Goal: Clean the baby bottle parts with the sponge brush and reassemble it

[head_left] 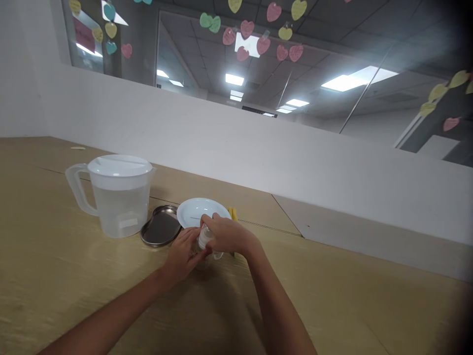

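Note:
Both my hands meet over a small clear bottle (205, 239) that stands on the wooden table (66, 276). My right hand (226, 234) is closed over the bottle's top, fingers wrapped round it. My left hand (184, 254) curls round its lower part from the left. Most of the bottle is hidden by my fingers. Just behind my hands lies a white plate (195, 209), with something yellow (232, 214) showing at its right edge.
A clear plastic jug (117, 197) with a white lid and water in it stands to the left. A small metal tray (161, 227) lies between jug and plate. A white partition wall (258, 148) runs along the table's far edge.

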`<state>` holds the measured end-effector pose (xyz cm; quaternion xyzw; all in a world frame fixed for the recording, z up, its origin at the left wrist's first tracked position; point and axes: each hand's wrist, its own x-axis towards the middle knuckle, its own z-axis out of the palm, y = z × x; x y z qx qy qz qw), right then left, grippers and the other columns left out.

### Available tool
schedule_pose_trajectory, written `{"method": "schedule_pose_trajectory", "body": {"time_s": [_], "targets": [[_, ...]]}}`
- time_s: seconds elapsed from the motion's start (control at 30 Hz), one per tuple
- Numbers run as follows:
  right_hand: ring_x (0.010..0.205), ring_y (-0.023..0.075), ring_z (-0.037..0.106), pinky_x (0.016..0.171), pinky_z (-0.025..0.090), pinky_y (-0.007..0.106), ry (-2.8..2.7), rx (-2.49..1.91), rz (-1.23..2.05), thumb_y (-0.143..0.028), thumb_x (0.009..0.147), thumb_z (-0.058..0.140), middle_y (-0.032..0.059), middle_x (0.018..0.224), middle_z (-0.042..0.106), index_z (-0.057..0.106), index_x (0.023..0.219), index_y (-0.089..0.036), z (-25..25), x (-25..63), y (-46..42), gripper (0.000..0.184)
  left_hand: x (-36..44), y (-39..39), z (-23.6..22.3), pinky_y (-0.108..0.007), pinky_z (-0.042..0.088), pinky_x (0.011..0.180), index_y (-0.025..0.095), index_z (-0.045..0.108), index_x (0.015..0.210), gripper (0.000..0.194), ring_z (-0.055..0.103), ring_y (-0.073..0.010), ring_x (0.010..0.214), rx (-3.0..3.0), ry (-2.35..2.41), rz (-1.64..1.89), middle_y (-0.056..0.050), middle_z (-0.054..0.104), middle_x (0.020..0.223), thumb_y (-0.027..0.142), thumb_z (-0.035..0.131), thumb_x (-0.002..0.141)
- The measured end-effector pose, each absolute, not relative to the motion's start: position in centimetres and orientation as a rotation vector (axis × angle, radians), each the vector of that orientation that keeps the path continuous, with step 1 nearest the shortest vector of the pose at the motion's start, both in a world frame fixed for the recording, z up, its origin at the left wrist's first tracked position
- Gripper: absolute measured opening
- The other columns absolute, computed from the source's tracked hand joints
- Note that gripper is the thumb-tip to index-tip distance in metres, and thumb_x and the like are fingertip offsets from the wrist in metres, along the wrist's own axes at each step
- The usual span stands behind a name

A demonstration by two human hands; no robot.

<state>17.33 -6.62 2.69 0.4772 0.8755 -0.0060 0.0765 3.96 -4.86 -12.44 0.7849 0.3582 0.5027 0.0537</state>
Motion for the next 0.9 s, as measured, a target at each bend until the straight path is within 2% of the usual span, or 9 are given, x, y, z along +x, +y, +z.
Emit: {"method": "schedule_pose_trajectory", "body": {"time_s": [0.33, 0.5, 0.67, 0.9], "targets": [[0.072, 0.0188, 0.055, 0.055, 0.033, 0.024, 2.652, 1.578, 0.040, -0.020, 0.067, 0.049, 0.0098, 0.090, 0.055, 0.051, 0.097, -0.018, 2.4, 16.1, -7.1, 0.030, 3.8, -5.0, -12.0, -0.036, 0.043, 0.088, 0.020, 0.049, 0.115, 0.036, 0.051, -0.0208, 0.103, 2.328, 1.080, 1.472, -0.007, 0.059, 0.109, 0.039, 0.048, 0.085], [0.071, 0.0187, 0.054, 0.054, 0.032, 0.024, 2.650, 1.559, 0.032, -0.021, 0.064, 0.050, 0.0080, 0.083, 0.056, 0.052, 0.093, -0.018, 2.2, 15.9, -6.9, 0.029, 3.9, -4.8, -12.1, -0.038, 0.041, 0.090, 0.018, 0.047, 0.114, 0.036, 0.051, -0.0221, 0.104, 2.357, 1.055, 1.489, -0.009, 0.058, 0.110, 0.039, 0.048, 0.085], [0.072, 0.0186, 0.056, 0.054, 0.033, 0.025, 2.647, 1.582, 0.057, -0.020, 0.067, 0.048, 0.0094, 0.089, 0.056, 0.052, 0.094, -0.018, 2.1, 16.0, -6.9, 0.028, 3.9, -4.8, -12.2, -0.037, 0.041, 0.088, 0.018, 0.048, 0.113, 0.035, 0.051, -0.0219, 0.101, 2.357, 1.051, 1.487, -0.008, 0.059, 0.106, 0.039, 0.049, 0.084], [0.073, 0.0224, 0.058, 0.055, 0.038, 0.029, 2.597, 1.582, 0.158, -0.021, 0.068, 0.047, 0.0121, 0.092, 0.056, 0.050, 0.098, -0.015, 2.2, 15.7, -7.2, 0.031, 4.0, -5.1, -12.2, -0.039, 0.041, 0.089, 0.019, 0.044, 0.120, 0.041, 0.050, -0.0223, 0.101, 2.354, 1.065, 1.476, -0.009, 0.057, 0.108, 0.039, 0.047, 0.085]]}}
